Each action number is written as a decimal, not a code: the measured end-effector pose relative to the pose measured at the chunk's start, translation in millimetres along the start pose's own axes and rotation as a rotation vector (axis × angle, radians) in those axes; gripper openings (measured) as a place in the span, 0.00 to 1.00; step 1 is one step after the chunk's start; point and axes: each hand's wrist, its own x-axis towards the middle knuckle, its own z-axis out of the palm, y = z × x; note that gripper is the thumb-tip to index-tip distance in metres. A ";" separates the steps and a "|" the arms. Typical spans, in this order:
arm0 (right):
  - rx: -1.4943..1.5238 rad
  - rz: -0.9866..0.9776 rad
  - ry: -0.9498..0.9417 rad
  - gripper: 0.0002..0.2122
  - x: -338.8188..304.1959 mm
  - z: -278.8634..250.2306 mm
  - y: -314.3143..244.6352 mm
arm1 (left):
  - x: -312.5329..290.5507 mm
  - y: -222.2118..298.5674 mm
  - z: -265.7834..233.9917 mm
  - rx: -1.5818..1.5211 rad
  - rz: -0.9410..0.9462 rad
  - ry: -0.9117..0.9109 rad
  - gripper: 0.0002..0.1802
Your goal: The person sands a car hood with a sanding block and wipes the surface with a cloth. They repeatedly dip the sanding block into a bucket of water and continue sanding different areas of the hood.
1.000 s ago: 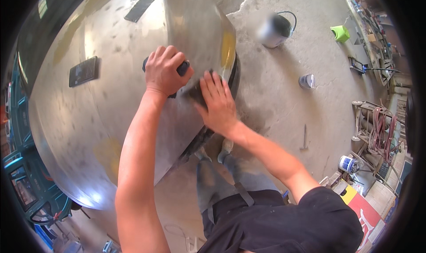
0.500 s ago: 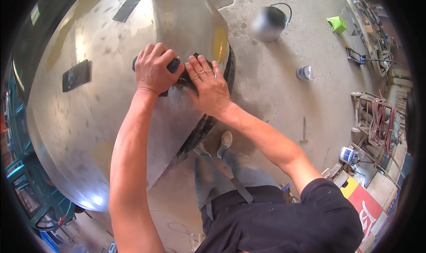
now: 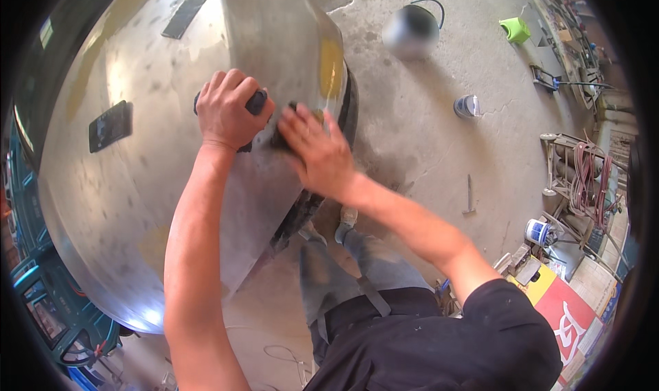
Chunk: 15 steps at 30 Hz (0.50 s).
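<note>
A large curved bare-metal body panel (image 3: 137, 205), with yellowish patches and dark smudges, fills the left half. On it my left hand (image 3: 230, 109) is closed around a dark, rounded thing (image 3: 256, 102) whose ends show on both sides of the fist; its kind is unclear. Beside it, my right hand (image 3: 319, 151) lies with fingers stretched out, blurred by motion, near the panel's right edge. Under those fingers a black flat piece (image 3: 279, 141) shows in part; the hand covers the rest.
A black phone (image 3: 110, 126) and a dark flat strip (image 3: 185, 16) lie on the panel. On the concrete floor stand a bucket (image 3: 412, 30), a small can (image 3: 467, 107), a green container (image 3: 514, 30) and a hammer-like tool (image 3: 469, 195). A hose-wound rack (image 3: 583, 178) is at right.
My right hand has shifted slightly down over the panel, along with the black piece, and is blurred. My left hand keeps its grip; the whole view has moved a little.
</note>
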 end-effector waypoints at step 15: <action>0.483 0.506 0.268 0.17 110.0 -30.6 52.9 | -7.1 -2.9 -4.2 0.020 -0.078 0.070 0.10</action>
